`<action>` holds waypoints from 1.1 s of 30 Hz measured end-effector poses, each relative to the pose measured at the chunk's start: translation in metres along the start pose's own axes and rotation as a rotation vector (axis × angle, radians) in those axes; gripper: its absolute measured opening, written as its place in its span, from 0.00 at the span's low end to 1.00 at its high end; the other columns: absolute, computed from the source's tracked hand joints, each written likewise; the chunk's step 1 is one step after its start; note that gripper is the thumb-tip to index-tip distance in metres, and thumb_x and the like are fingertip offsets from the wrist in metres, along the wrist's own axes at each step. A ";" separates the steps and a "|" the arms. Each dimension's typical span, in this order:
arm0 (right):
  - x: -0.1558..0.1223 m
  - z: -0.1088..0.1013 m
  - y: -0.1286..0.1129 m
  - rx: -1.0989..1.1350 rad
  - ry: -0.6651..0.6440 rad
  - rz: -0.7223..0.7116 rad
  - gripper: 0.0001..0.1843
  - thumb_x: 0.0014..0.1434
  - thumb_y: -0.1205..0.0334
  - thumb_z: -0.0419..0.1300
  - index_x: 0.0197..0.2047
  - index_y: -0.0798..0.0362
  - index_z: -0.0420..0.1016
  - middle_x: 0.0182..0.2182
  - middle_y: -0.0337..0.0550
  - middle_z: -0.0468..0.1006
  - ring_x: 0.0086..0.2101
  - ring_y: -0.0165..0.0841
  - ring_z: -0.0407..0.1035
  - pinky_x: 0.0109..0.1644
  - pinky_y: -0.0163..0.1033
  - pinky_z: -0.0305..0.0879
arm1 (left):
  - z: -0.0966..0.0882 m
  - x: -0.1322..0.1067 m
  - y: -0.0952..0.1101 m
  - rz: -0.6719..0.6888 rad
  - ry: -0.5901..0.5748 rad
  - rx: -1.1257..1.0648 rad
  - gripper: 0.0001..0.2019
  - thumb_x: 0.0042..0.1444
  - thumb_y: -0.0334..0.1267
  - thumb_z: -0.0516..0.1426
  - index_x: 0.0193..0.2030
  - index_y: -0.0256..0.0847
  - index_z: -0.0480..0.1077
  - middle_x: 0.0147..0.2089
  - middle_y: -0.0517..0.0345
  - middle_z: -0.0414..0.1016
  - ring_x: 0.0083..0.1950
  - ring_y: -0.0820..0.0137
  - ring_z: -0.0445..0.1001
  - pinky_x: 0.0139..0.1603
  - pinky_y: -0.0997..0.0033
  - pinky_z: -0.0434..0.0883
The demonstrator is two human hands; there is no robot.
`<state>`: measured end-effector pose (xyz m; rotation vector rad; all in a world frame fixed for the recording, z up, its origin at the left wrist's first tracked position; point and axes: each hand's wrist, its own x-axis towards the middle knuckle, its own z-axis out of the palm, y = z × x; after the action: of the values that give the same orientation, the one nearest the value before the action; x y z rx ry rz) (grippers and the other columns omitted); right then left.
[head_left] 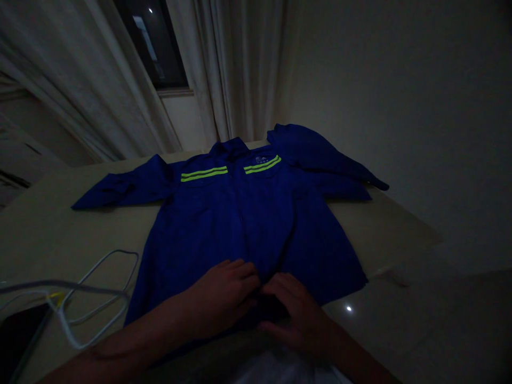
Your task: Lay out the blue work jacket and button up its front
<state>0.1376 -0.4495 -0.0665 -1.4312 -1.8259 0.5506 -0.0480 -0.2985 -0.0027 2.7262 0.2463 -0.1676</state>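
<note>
A blue long-sleeved work jacket (236, 224) lies front up, with yellow-green striped bands across its chest and a small pale logo above the band on the right. Its collar points away from me and its hem is toward me. At the middle of the hem, my left hand (230, 293) has its fingers curled over the fabric. My right hand (296, 314) is close beside it, fingers bent on the cloth and thumb lower down at the edge. The fabric between the hands is dark, so the exact grip is hard to see.
The jacket lies on a pale table (396, 224) whose right corner juts over a shiny floor (432, 309). A white cable (100, 261) loops at the left, near a dark flat object (24, 336). Curtains (244, 64) hang behind, around a dark window (156, 42).
</note>
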 end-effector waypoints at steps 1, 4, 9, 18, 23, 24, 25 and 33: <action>0.000 0.000 0.000 -0.018 -0.005 -0.010 0.15 0.64 0.59 0.67 0.53 0.48 0.73 0.45 0.44 0.79 0.45 0.40 0.73 0.48 0.45 0.68 | 0.008 -0.003 -0.001 -0.005 0.007 0.005 0.08 0.69 0.38 0.59 0.53 0.49 0.73 0.52 0.56 0.78 0.52 0.61 0.76 0.50 0.59 0.71; 0.000 0.001 0.002 -0.031 0.012 -0.016 0.16 0.62 0.71 0.58 0.52 0.48 0.73 0.43 0.44 0.78 0.44 0.39 0.72 0.48 0.44 0.67 | 0.026 -0.008 -0.006 -0.037 0.043 -0.011 0.09 0.69 0.37 0.60 0.54 0.49 0.72 0.55 0.56 0.77 0.53 0.61 0.76 0.52 0.58 0.70; -0.004 0.003 0.003 0.001 0.081 0.030 0.21 0.54 0.77 0.53 0.47 0.48 0.72 0.43 0.44 0.73 0.43 0.37 0.71 0.47 0.42 0.68 | 0.036 -0.013 -0.008 -0.064 0.081 -0.063 0.09 0.69 0.35 0.59 0.53 0.49 0.74 0.59 0.56 0.76 0.56 0.61 0.74 0.55 0.57 0.69; -0.006 0.006 0.007 0.024 0.125 0.015 0.18 0.55 0.78 0.52 0.44 0.50 0.73 0.45 0.45 0.71 0.44 0.34 0.72 0.48 0.39 0.68 | 0.042 -0.007 -0.001 -0.146 0.111 -0.443 0.15 0.60 0.27 0.65 0.51 0.47 0.76 0.55 0.58 0.76 0.56 0.65 0.74 0.57 0.65 0.70; -0.005 0.005 0.006 0.030 0.185 -0.002 0.18 0.55 0.79 0.53 0.44 0.50 0.73 0.45 0.45 0.72 0.43 0.34 0.73 0.46 0.37 0.69 | 0.051 -0.003 0.005 -0.249 0.137 -0.530 0.12 0.59 0.28 0.65 0.46 0.47 0.77 0.50 0.59 0.76 0.52 0.66 0.75 0.53 0.65 0.70; -0.005 0.005 0.006 0.025 0.186 -0.002 0.18 0.55 0.78 0.52 0.44 0.50 0.73 0.45 0.45 0.72 0.43 0.34 0.73 0.46 0.37 0.69 | 0.053 -0.003 0.006 -0.243 0.142 -0.515 0.12 0.58 0.27 0.64 0.46 0.46 0.77 0.50 0.58 0.76 0.52 0.65 0.75 0.52 0.65 0.69; -0.005 0.005 0.006 0.021 0.186 -0.001 0.18 0.56 0.78 0.52 0.44 0.50 0.73 0.45 0.45 0.73 0.43 0.34 0.73 0.46 0.37 0.70 | 0.054 -0.003 0.007 -0.228 0.151 -0.497 0.12 0.57 0.27 0.64 0.45 0.46 0.76 0.50 0.58 0.76 0.52 0.65 0.75 0.52 0.65 0.69; -0.005 0.010 0.007 -0.079 0.199 -0.034 0.13 0.61 0.73 0.56 0.45 0.50 0.75 0.45 0.47 0.75 0.44 0.36 0.74 0.48 0.40 0.73 | 0.047 -0.005 0.012 -0.168 0.175 -0.312 0.06 0.63 0.31 0.57 0.43 0.45 0.72 0.42 0.59 0.76 0.42 0.67 0.75 0.41 0.66 0.65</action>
<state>0.1352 -0.4507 -0.0792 -1.4490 -1.7259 0.3096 -0.0545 -0.3285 -0.0404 2.4095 0.5077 0.0598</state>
